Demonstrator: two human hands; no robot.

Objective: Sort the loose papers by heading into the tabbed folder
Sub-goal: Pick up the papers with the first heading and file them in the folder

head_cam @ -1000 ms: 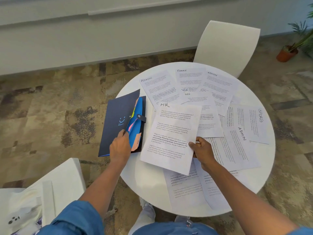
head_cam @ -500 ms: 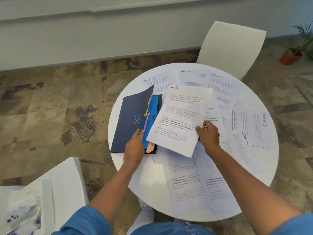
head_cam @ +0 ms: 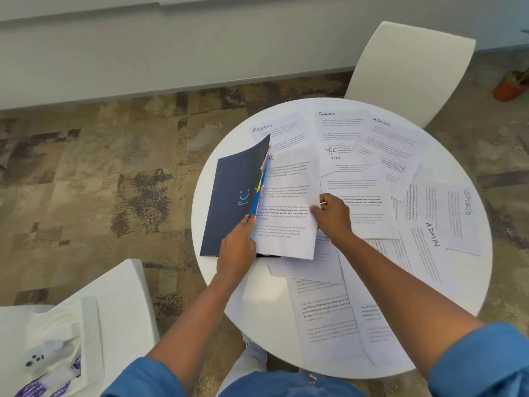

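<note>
Left hand (head_cam: 236, 247): pinching the folder cover (head_cam: 233, 196), lifting it open — coloured tabs (head_cam: 261, 186) just beyond fingertips.
Right hand (head_cam: 332, 217): gripping sheet (head_cam: 286, 202) by its right edge — sheet extends left, tucked under the cover.

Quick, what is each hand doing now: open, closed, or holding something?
Left hand: holds the dark folder open at its front cover.
Right hand: pinches the sheet going into the folder.

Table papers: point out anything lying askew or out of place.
The SPORTS sheet and the ADMIN sheet beside it lie turned sideways near the right rim of the table. Two sheets overhang the near edge. No damage shows.
</note>
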